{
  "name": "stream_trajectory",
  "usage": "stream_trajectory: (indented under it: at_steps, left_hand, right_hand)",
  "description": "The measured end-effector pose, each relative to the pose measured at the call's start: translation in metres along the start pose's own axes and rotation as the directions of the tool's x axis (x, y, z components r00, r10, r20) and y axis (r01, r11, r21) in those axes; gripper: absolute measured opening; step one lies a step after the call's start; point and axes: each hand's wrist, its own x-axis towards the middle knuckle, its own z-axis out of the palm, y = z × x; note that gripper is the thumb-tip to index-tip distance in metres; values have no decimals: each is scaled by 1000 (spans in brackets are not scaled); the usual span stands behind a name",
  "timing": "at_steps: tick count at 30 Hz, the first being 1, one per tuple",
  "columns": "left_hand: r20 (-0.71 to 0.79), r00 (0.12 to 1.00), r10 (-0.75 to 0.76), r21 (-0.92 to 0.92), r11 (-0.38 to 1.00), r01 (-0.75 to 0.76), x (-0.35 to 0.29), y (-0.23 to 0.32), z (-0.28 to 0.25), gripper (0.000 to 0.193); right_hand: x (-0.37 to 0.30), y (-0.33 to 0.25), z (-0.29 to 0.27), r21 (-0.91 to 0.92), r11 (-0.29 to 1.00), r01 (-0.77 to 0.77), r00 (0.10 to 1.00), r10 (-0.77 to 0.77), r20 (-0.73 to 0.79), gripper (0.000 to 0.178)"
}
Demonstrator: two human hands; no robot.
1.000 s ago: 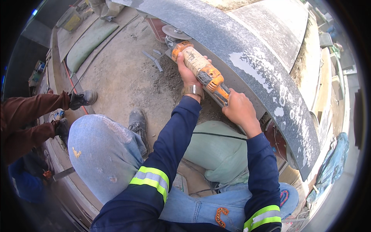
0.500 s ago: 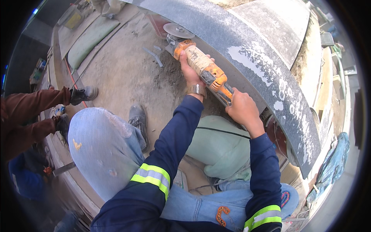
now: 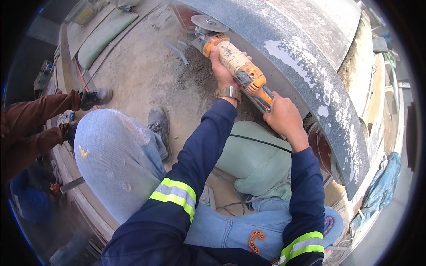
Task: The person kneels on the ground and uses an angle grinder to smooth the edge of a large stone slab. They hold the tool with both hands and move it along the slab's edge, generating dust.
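Observation:
Both my hands hold an orange and black angle grinder [image 3: 253,79], its body wrapped in tan tape. My left hand [image 3: 223,74] is closed round the taped body near the head, with the fingertips showing on the far side. My right hand [image 3: 286,119] grips the rear handle. At the front of the tool, a round grey disc [image 3: 210,23] sits by the edge of a long curved grey stone slab [image 3: 284,48]. Whether disc and slab touch, I cannot tell. White patches mark the slab's upper face. A black cable [image 3: 262,140] runs below my right hand.
A pale green sack [image 3: 253,162] lies under my forearms, and another green sack [image 3: 104,39] at the far left. Thin grey strips [image 3: 177,52] lie on the dusty ground. At left is another person's leg in brown trousers [image 3: 40,113]. Blue plastic sheeting [image 3: 381,188] hangs at right.
Both hands and the grinder have shifted slightly right, and the disc has moved a little up and right along the slab's edge. The grip of each hand is the same.

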Motion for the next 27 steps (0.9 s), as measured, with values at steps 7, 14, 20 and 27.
stream_trajectory:
  at_steps: [7, 14, 20, 27]
  left_hand:
    - [12, 1000, 29, 19, 999, -29, -5, -3, 3, 70]
    - [-7, 999, 35, 25, 999, -35, -9, -5, 3, 72]
    - [-24, 999, 24, 24, 999, -23, -10, -8, 3, 73]
    - [-30, 1000, 2, 21, 1000, -1, -10, -5, 3, 73]
  right_hand:
    - [-4, 2, -1, 1, 1000, -5, 1000, 5, -4, 53]
    - [-8, 4, -2, 9, 1000, -3, 1000, 3, -9, 50]
    - [-11, 6, -4, 7, 1000, -6, 1000, 6, 0, 50]
    - [-9, 8, 0, 9, 1000, 3, 1000, -3, -9, 51]
